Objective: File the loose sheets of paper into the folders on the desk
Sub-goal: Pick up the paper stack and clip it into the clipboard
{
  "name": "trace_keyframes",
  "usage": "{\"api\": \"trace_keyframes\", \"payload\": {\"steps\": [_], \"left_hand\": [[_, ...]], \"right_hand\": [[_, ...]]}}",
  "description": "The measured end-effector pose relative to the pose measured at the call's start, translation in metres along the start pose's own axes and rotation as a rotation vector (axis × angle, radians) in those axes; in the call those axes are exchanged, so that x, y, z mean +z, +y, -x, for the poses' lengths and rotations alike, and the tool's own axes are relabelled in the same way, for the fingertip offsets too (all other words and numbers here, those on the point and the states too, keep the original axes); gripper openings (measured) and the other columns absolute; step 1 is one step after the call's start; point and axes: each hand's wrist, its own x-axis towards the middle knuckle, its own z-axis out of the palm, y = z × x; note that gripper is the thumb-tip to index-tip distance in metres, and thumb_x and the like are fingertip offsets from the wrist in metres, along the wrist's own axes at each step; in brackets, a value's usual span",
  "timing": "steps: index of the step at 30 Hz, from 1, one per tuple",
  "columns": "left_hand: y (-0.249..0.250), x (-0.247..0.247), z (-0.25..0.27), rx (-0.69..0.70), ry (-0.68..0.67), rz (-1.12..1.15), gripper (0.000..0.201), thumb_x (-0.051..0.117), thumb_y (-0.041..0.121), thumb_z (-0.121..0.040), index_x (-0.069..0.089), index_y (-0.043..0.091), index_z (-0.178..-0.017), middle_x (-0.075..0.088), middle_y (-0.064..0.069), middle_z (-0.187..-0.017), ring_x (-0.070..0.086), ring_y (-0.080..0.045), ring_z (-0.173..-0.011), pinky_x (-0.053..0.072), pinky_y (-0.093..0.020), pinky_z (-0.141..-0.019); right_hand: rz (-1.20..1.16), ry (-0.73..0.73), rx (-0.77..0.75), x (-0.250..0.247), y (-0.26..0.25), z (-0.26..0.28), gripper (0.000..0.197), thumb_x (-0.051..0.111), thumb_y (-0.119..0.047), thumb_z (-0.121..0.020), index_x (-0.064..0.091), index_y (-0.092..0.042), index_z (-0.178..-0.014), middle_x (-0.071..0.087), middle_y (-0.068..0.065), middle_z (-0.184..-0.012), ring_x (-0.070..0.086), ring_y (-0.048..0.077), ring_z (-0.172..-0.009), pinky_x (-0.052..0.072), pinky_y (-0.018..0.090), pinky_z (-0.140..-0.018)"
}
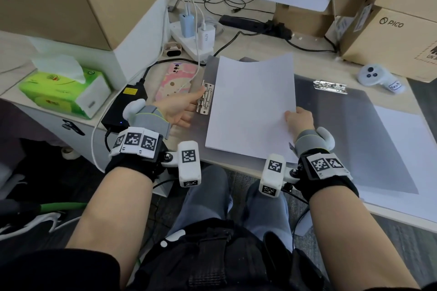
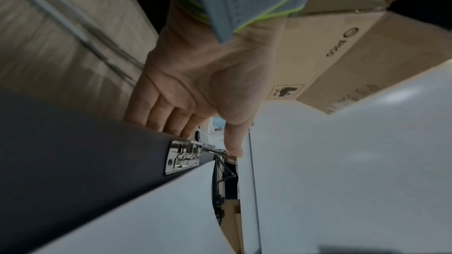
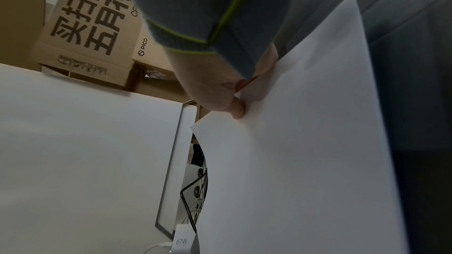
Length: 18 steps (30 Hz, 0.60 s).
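Note:
An open grey folder [image 1: 211, 66] lies on the desk in front of me, with a metal clip [image 1: 205, 99] at its left edge. My left hand [image 1: 194, 106] pinches that clip [image 2: 183, 154]: the thumb [image 2: 232, 148] presses its lever and the fingers reach behind the folder's edge. A white sheet of paper [image 1: 250, 106] lies curved over the folder, its far end lifted. My right hand [image 1: 295, 116] pinches the sheet [image 3: 305, 161] at its right edge, thumb [image 3: 238, 110] on top. A second grey folder [image 1: 343, 130] with its own clip [image 1: 330, 86] lies to the right.
Another white sheet [image 1: 402, 149] lies at the desk's right end. A phone [image 1: 177, 80], black power brick [image 1: 125, 106], power strip with chargers [image 1: 196, 38] and cables crowd the left and back. There are also a tissue box [image 1: 63, 92], cardboard boxes [image 1: 390, 38] and a white controller [image 1: 376, 75].

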Motion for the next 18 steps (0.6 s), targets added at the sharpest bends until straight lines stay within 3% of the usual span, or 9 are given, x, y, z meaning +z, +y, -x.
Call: {"api": "trace_keyframes", "payload": {"steps": [1,2,3,5,7,9,12,15,18], "left_hand": [[0.001,0.002,0.0,-0.014,0.026,-0.026,0.065,0.027,0.063,-0.092,0.047,0.016,-0.132,0.054,-0.014,-0.137,0.06,-0.025,-0.118,0.034,-0.046,-0.109],[0.003,0.004,-0.001,-0.018,0.053,-0.058,0.073,0.026,0.067,-0.09,0.04,0.016,-0.14,0.034,-0.021,-0.149,0.044,-0.034,-0.131,0.036,-0.046,-0.108],[0.005,0.005,-0.001,-0.011,0.085,-0.078,0.078,0.025,0.071,-0.087,0.038,0.017,-0.141,0.029,-0.023,-0.149,0.046,-0.036,-0.129,0.044,-0.043,-0.099],[0.008,0.006,-0.004,-0.005,0.166,-0.077,0.092,0.025,0.079,-0.08,0.039,0.012,-0.141,0.046,-0.029,-0.137,0.066,-0.027,-0.088,0.052,-0.027,-0.066],[0.01,0.005,-0.01,-0.011,0.255,-0.086,0.106,0.027,0.087,-0.071,0.044,0.005,-0.136,0.061,-0.025,-0.085,0.053,-0.015,-0.043,0.047,-0.02,-0.049],[0.013,0.004,-0.016,-0.03,0.323,-0.118,0.112,0.027,0.091,-0.065,0.05,0.003,-0.131,0.056,-0.01,-0.068,0.045,-0.016,-0.04,0.048,-0.022,-0.052],[0.018,0.008,-0.022,-0.009,0.405,-0.16,0.105,0.025,0.09,-0.068,0.056,0.006,-0.123,0.068,-0.019,-0.098,0.057,-0.026,-0.059,0.057,-0.035,-0.07],[0.019,0.002,-0.035,0.007,0.49,-0.296,0.102,0.025,0.088,-0.069,0.06,0.002,-0.112,0.068,-0.017,-0.105,0.066,-0.034,-0.091,0.053,-0.043,-0.091],[0.018,-0.004,-0.048,0.077,0.532,-0.347,0.072,0.045,0.066,-0.083,0.061,0.001,-0.11,0.068,-0.017,-0.106,0.065,-0.034,-0.091,0.053,-0.039,-0.087]], "right_hand": [[-0.009,-0.001,-0.005,-0.001,-0.001,0.001,0.019,0.039,-0.004,-0.089,0.052,-0.011,-0.077,0.044,0.001,-0.062,0.037,0.02,-0.055,0.03,0.022,-0.051],[-0.019,-0.002,-0.012,-0.001,-0.001,0.002,0.016,0.039,-0.003,-0.088,0.053,-0.01,-0.083,0.044,0.001,-0.062,0.037,0.02,-0.055,0.03,0.022,-0.051],[-0.029,-0.004,-0.017,-0.001,-0.002,0.003,0.016,0.039,-0.003,-0.088,0.053,-0.01,-0.086,0.044,0.001,-0.062,0.038,0.022,-0.058,0.029,0.022,-0.051],[-0.04,-0.011,-0.022,-0.001,-0.002,0.003,0.018,0.04,-0.002,-0.087,0.056,-0.009,-0.089,0.044,0.001,-0.062,0.039,0.023,-0.066,0.03,0.022,-0.052],[-0.043,-0.018,-0.016,-0.001,-0.001,0.004,0.024,0.04,-0.003,-0.087,0.062,-0.005,-0.097,0.047,0.002,-0.065,0.041,0.023,-0.067,0.033,0.023,-0.054],[-0.042,-0.028,-0.003,-0.002,-0.001,0.005,0.028,0.041,-0.004,-0.087,0.061,0.002,-0.105,0.051,0.005,-0.07,0.042,0.022,-0.065,0.035,0.025,-0.059],[-0.047,-0.03,0.005,-0.004,-0.001,0.004,0.03,0.041,-0.005,-0.087,0.06,0.003,-0.109,0.052,0.01,-0.08,0.043,0.022,-0.072,0.037,0.028,-0.067],[-0.073,-0.028,0.02,-0.005,0.0,0.004,0.032,0.042,-0.005,-0.086,0.055,0.008,-0.112,0.05,0.01,-0.084,0.041,0.022,-0.076,0.034,0.03,-0.071],[-0.102,-0.036,0.038,-0.006,0.001,0.003,0.035,0.044,-0.006,-0.084,0.052,0.009,-0.114,0.049,0.023,-0.081,0.041,0.022,-0.077,0.033,0.031,-0.072]]}}
